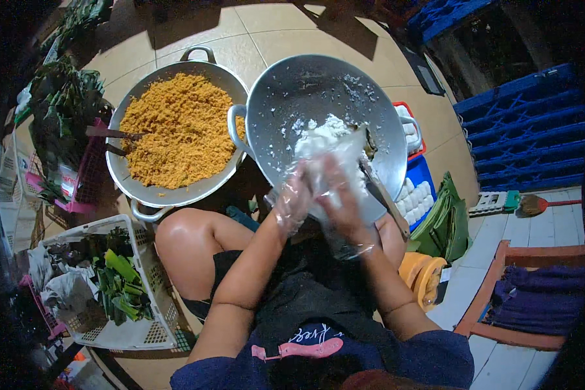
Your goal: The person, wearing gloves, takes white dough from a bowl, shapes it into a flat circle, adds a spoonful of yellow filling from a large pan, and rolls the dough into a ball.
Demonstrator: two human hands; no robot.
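Both my hands wear clear, loose plastic gloves and come together over the near rim of a deep grey metal wok (286, 84). Motion smears my left hand (294, 195) and my right hand (339, 198), so their fingers do not show clearly. A whitish blur lies between them; whether it is food or glove plastic I cannot make out. Just beyond the hands, a white, crumbly, rice-like mass (328, 130) sits in the wok, with bits stuck to its walls. Against the mass's right side rests a dark-edged piece (369, 142), partly hidden. A long flat utensil handle (390, 205) slants over the wok's near right rim.
Left of the wok stands a wide pan (116, 172) of orange-yellow crumbly food (175, 130) with a wooden spoon (114, 134). A white basket (166, 318) holds leaves. On the right are a blue tray (417, 170) of white pieces, folded green leaves (445, 224) and an orange container (429, 279).
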